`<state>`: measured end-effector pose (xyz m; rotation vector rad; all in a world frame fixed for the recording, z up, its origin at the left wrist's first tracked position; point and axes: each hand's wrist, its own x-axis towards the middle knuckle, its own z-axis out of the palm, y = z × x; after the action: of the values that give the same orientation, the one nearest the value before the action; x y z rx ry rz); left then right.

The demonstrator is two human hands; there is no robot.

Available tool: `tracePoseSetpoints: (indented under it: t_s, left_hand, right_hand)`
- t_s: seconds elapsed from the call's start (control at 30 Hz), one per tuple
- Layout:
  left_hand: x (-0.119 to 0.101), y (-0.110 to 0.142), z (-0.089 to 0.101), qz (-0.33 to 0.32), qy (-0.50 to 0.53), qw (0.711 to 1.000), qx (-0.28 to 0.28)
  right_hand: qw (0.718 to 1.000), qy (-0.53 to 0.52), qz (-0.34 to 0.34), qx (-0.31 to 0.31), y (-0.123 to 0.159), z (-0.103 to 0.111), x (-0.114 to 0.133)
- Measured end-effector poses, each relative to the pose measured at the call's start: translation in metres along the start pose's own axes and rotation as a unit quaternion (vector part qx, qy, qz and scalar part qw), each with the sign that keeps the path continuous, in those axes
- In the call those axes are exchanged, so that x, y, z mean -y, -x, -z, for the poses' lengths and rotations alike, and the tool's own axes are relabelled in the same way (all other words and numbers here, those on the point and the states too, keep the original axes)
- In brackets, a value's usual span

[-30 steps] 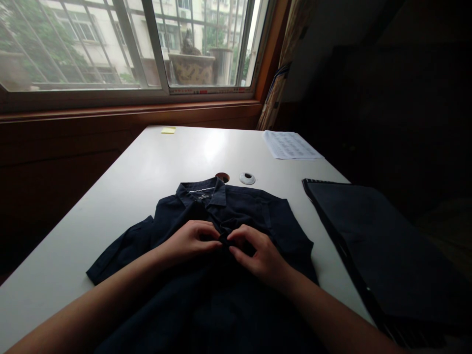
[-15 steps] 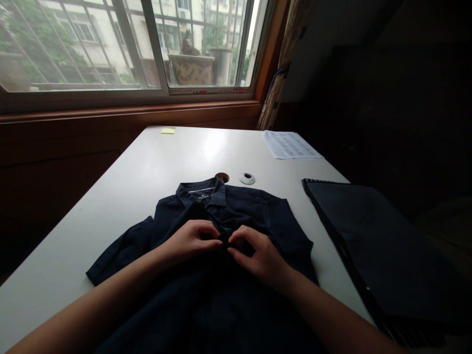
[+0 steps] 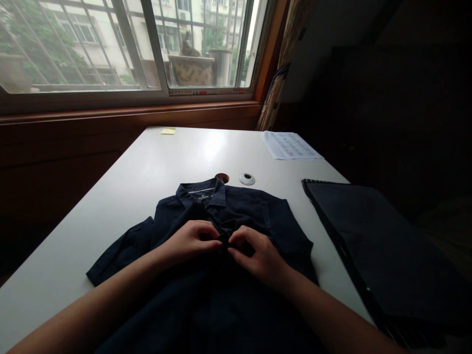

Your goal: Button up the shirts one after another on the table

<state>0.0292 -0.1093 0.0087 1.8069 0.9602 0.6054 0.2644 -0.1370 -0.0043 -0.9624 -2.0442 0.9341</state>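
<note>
A dark navy short-sleeved shirt (image 3: pixel 283 221) lies front up on the white table (image 3: pixel 121 177), its collar (image 3: pixel 218 196) pointing away from me. Over the middle of its front, my left hand (image 3: pixel 193 238) pinches the front edge of the cloth between thumb and fingers. Close beside it on the right, my right hand (image 3: pixel 256 250) pinches the same raised bit of the shirt front. The fingertips of both hands almost meet there. Any button between them is too dark and small to make out.
At the table's right edge lies a dark folded cloth or cover (image 3: pixel 383 246). Printed papers (image 3: pixel 291 145) are at the back right, and a yellow sticky note (image 3: pixel 168 131) at the back left. A cable hole (image 3: pixel 222 177) and a round cap (image 3: pixel 247 178) sit beyond the collar.
</note>
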Motion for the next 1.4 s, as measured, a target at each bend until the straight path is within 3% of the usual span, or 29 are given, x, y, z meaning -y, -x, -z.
tracePoseSetpoints:
  t_s: [0.5,0.73,0.93,1.2,1.4]
  left_hand:
    - [-0.001,0.001,0.000,-0.021,-0.030,0.999,-0.011]
    - [-0.001,0.003,0.003,-0.099,-0.097,0.990,-0.010]
    - [0.009,0.004,0.018,-0.178,-0.249,0.952,-0.008]
    - [0.032,0.003,0.048,-0.195,-0.367,0.909,-0.035]
    - [0.043,0.002,0.062,-0.196,-0.420,0.883,-0.071]
  right_hand:
    - [1.000,0.005,0.007,-0.005,0.000,0.002,0.000]
    - [0.998,-0.029,-0.005,-0.052,-0.002,0.007,0.004]
    - [0.988,-0.082,-0.032,-0.130,0.000,0.013,0.003]
    - [0.965,-0.152,-0.051,-0.205,0.006,0.015,0.001]
    - [0.966,-0.128,-0.054,-0.218,0.004,0.015,0.000]
